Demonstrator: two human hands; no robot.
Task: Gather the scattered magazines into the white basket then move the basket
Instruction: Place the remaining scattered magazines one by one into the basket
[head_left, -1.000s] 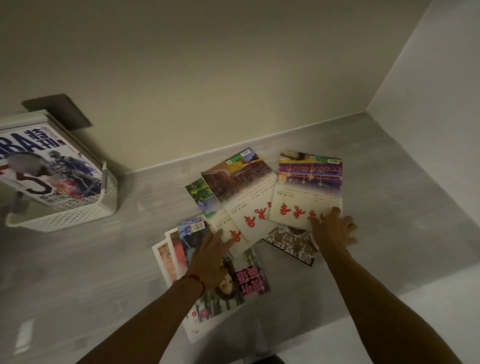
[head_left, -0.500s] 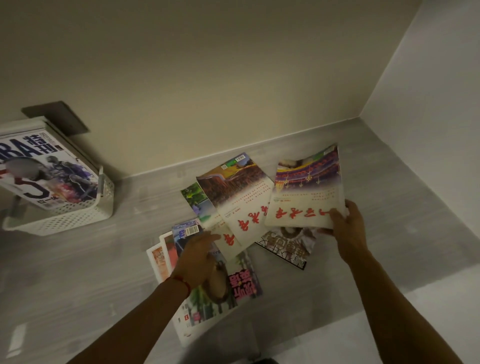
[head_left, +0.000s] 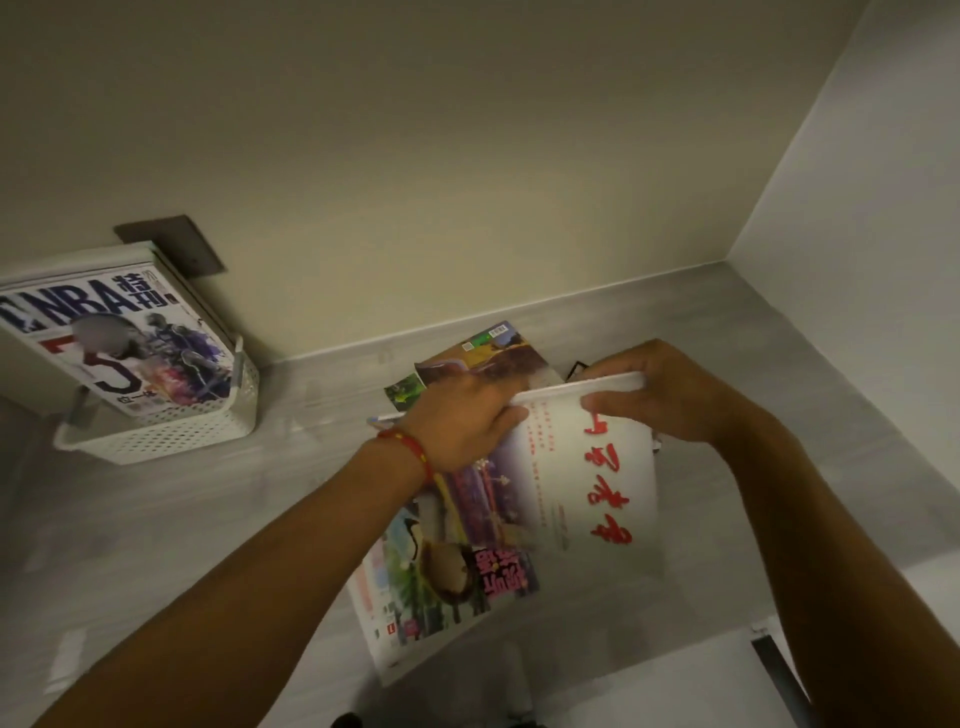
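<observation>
A white magazine with red characters (head_left: 597, 483) is raised off the floor and tilted toward me. My right hand (head_left: 660, 395) grips its top edge, and my left hand (head_left: 467, 423) holds its left side near the top. Under it on the grey floor lie several other magazines: a colourful one with pink characters (head_left: 447, 577) nearest me and a brown-covered one (head_left: 488, 358) farther back. The white perforated basket (head_left: 171, 431) stands at the left by the wall, with an NBA magazine (head_left: 114, 348) leaning upright in it.
The beige wall runs behind the basket and the pile, with a grey wall plate (head_left: 176, 244) above the basket. A side wall closes the corner on the right. A pale surface (head_left: 649, 680) and a dark strip (head_left: 779, 670) sit at the lower right.
My right hand lifted the red-character magazine off the pile and tilted it upright toward me. My left hand left the lower magazines and took hold of its left side.
</observation>
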